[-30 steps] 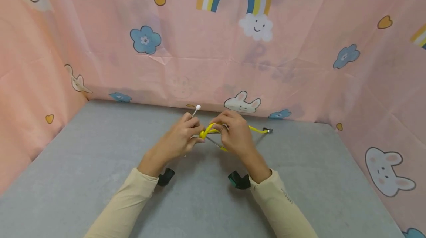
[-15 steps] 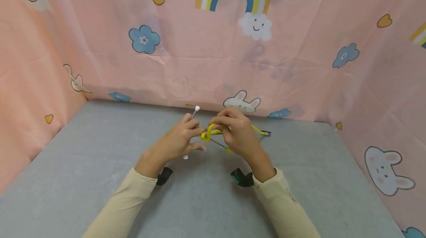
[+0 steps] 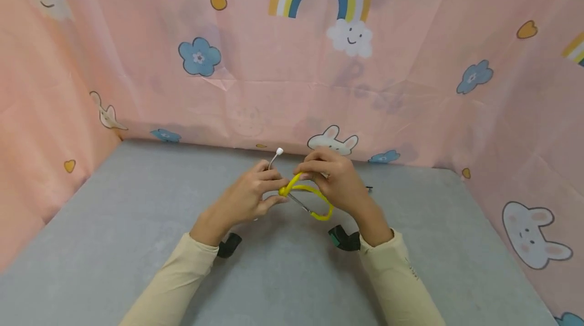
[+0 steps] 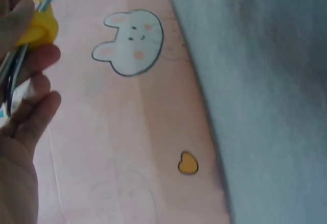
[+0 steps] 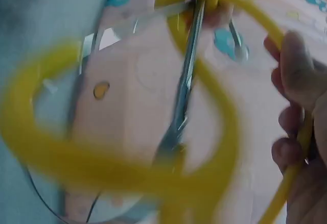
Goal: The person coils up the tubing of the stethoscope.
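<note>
A stethoscope with yellow tubing (image 3: 325,213) and metal ear tubes (image 3: 300,203) is held up between both hands. My left hand (image 3: 246,191) grips the metal tubes, with thumb and fingers at the yellow turn of tubing (image 4: 45,27) wrapped around them. One white ear tip (image 3: 280,151) sticks up past the left fingers. My right hand (image 3: 337,176) pinches a length of the tubing that rises from that turn; in the right wrist view the tubing runs through its curled fingers (image 5: 296,66). Part of the dark chest piece (image 3: 369,188) shows beyond the right hand.
Below the hands lies a grey table surface (image 3: 283,275). A pink printed cloth (image 3: 255,93) hangs behind the table and along both sides. Black wrist-worn devices (image 3: 344,238) sit at both wrists.
My right hand has shifted right, drawing the tubing along, and a yellow loop now shows below it. The left thumb, lifted half a second ago, is back near the wrapped turn.
</note>
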Demonstrator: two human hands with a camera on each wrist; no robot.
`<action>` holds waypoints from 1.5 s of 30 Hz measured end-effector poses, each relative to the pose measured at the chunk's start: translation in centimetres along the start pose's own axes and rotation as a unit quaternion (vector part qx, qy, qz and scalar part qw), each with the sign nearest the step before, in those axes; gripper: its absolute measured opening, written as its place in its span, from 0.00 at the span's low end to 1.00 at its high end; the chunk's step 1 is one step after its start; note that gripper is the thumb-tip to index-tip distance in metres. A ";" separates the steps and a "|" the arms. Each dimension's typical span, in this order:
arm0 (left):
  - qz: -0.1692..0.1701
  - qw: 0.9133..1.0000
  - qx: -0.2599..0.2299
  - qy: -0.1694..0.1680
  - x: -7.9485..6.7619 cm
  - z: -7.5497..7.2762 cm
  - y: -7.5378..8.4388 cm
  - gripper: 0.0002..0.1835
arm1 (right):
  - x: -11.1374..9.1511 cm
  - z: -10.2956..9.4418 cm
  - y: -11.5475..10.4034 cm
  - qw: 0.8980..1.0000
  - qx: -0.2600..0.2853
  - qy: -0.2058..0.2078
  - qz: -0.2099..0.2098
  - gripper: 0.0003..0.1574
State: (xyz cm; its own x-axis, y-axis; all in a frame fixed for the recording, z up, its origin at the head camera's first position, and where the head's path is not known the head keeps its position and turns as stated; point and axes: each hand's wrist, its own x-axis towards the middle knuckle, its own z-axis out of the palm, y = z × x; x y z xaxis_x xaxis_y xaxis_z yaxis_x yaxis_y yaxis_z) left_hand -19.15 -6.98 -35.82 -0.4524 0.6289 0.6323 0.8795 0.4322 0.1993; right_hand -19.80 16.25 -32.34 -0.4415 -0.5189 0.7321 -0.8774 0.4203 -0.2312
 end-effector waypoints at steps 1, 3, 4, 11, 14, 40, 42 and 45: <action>0.003 1.000 -0.018 0.001 0.0 -0.1 0.0 0.14 | -0.1 -0.3 0.3 1.000 0.017 -0.006 0.001 0.11; 0.011 0.998 -0.058 0.006 0.1 -0.2 -0.1 0.13 | -0.2 -0.7 0.8 0.999 0.050 -0.012 0.006 0.13; 0.017 0.997 -0.079 0.013 0.1 -0.2 -0.1 0.13 | -0.3 -0.8 1.0 0.998 0.066 -0.015 0.010 0.13; 0.042 0.985 -0.158 0.045 -0.1 -0.4 -0.3 0.13 | -0.7 -0.6 1.8 0.988 0.151 -0.014 0.037 0.15; 0.038 0.988 -0.140 0.050 -0.2 -0.5 -0.2 0.17 | -0.7 -0.1 1.6 0.985 0.154 0.003 0.078 0.12; 0.056 0.993 -0.041 0.096 0.3 -0.2 0.6 0.21 | -0.3 1.4 0.1 0.940 0.148 0.038 0.306 0.08; 0.060 0.992 -0.051 0.097 0.4 -0.1 0.5 0.20 | -0.4 1.3 0.3 0.933 0.155 0.035 0.322 0.09; 0.062 0.991 -0.069 0.101 0.2 -0.1 0.3 0.19 | -0.5 1.3 0.4 0.923 0.171 0.033 0.343 0.11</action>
State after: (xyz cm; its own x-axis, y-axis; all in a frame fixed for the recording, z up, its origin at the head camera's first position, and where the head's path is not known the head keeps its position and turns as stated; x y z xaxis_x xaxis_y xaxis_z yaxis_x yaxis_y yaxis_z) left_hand -18.95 -6.75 -35.54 -0.3135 0.5240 0.7919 0.9445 0.2585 0.2028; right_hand -20.22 15.70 -33.69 -0.9123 -0.1668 0.3739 -0.4094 0.3678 -0.8349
